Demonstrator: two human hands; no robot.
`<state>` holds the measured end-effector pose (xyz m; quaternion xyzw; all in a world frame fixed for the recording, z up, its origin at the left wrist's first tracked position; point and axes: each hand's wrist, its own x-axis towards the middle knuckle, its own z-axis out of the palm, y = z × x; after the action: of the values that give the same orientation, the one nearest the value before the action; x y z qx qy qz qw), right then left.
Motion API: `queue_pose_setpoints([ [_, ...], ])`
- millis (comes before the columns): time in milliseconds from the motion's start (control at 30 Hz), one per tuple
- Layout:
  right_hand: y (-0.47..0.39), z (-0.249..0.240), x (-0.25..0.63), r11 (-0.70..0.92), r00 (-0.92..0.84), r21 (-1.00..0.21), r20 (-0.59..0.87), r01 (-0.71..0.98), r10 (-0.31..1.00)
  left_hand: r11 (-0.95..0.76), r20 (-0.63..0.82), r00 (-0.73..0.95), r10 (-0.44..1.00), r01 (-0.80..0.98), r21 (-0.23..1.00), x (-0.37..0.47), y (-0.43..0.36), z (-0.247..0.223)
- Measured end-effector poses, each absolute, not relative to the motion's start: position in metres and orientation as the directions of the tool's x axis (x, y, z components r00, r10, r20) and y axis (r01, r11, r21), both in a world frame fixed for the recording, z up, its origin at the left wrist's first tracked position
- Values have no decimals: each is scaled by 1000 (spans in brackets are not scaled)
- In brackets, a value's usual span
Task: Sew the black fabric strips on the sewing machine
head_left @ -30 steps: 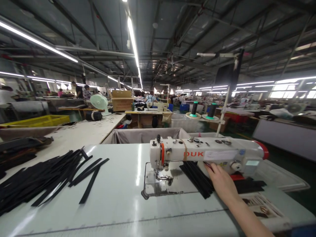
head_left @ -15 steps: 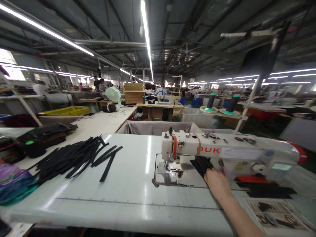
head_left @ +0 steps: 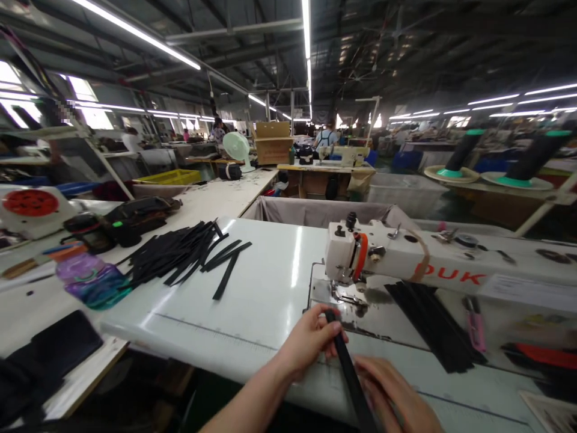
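Note:
Between the thumb and fingers of my left hand [head_left: 311,337], one end of a black fabric strip [head_left: 347,373] is pinched, just in front of the sewing machine [head_left: 347,252]. The strip runs down toward me. Lower along it, my right hand [head_left: 392,391] is closed at its right edge; some of those fingertips are hidden behind the strip. Under the machine arm, right of the needle area, lies a bundle of black strips [head_left: 433,328]. A loose pile of more black strips [head_left: 175,252] is spread on the left of the pale table [head_left: 270,288].
A pink-handled tool [head_left: 475,325] lies right of the bundle. At left stand a purple and teal bag [head_left: 90,276] and a dark jar [head_left: 90,231]. Thread cones [head_left: 464,153] stand behind the machine. A green fan [head_left: 237,147] and a cardboard box [head_left: 273,144] are farther back.
My view has turned left. My right hand has left the strip bundle under the machine arm and come toward me. My left hand has entered view, holding a black strip.

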<state>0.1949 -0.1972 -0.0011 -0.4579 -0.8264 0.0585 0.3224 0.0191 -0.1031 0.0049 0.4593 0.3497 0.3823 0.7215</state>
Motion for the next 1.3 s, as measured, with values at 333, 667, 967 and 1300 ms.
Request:
queue_pose_setpoints([
  [333, -108, -9, 195, 742, -731, 233, 503, 628, 460, -506, 281, 422, 862, 684, 525, 13, -44, -3],
  [667, -116, -29, 196, 660, -695, 302, 535, 688, 480, -597, 274, 539, 797, 632, 493, 17, -49, -4],
  [967, -104, -23, 198, 706, -720, 290, 539, 646, 437, -618, 292, 551, 781, 622, 480, 20, -44, -31],
  [1300, -105, -32, 204, 727, -711, 213, 504, 653, 490, -582, 240, 539, 808, 664, 469, 27, -47, -42],
])
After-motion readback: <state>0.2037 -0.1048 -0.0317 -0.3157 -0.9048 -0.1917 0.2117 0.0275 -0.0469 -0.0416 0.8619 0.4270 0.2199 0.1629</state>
